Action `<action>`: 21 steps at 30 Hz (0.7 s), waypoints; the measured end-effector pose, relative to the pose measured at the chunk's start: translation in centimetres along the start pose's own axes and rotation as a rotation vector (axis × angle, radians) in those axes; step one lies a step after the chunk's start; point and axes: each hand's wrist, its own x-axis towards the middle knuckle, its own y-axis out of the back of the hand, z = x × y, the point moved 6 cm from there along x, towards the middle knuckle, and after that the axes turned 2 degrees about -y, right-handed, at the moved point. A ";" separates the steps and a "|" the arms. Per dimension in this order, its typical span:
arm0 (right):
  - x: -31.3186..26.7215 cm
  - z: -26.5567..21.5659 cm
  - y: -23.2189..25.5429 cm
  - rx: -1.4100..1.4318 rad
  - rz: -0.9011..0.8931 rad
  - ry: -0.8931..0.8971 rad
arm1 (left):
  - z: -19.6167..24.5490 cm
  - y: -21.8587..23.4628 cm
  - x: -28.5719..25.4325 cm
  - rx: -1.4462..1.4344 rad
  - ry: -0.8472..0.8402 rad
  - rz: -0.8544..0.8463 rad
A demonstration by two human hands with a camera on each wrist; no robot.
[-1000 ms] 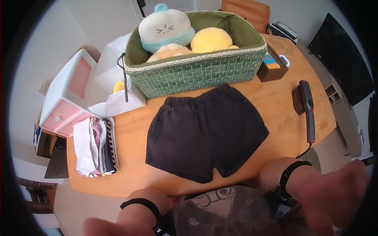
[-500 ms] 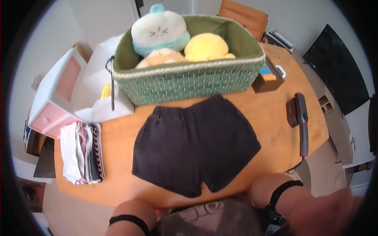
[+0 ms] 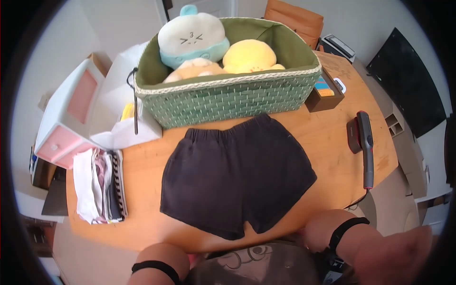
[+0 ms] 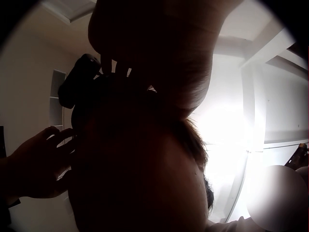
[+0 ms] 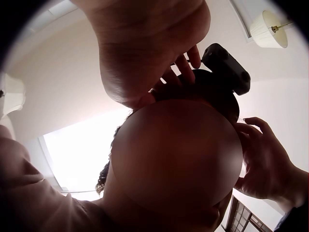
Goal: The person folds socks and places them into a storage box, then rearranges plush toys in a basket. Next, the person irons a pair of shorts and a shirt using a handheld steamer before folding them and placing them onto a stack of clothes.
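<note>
Both hands are raised to the person's head, at the black head camera (image 5: pixel 226 67). In the right wrist view the right hand (image 5: pixel 149 48) spans the top, its fingertips at the dark headband. Across from it, the left hand (image 5: pixel 265 164) touches the side of the head with spread, slightly bent fingers. The left wrist view is dark; the left hand (image 4: pixel 154 43) looms at its top and the right hand (image 4: pixel 38 164) shows at the left. Black shorts (image 3: pixel 235 175) lie flat on the table (image 3: pixel 142 190), waistband away from the person, untouched.
A green woven basket (image 3: pixel 228 99) of plush toys stands behind the shorts. Folded clothes (image 3: pixel 97 187) lie at the left, near a white-and-pink drawer box (image 3: pixel 61 128). A handheld steamer (image 3: pixel 365 147) with a cord lies at the right, below a brown box (image 3: pixel 325 97).
The head view has shifted, so the table's things sit lower and farther left in it. The left hand has left the bottom of that view. The shorts have not moved on the table.
</note>
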 end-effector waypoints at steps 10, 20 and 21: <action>3.2 3.9 -2.8 0.029 -0.020 0.089 | -0.4 -0.3 0.3 -0.038 -0.117 0.043; 2.4 3.1 -0.7 0.055 -0.028 0.174 | 0.1 -0.8 1.1 -0.078 -0.224 0.080; 2.2 2.7 -0.1 0.056 -0.019 0.172 | 0.5 -0.9 1.2 -0.082 -0.221 0.083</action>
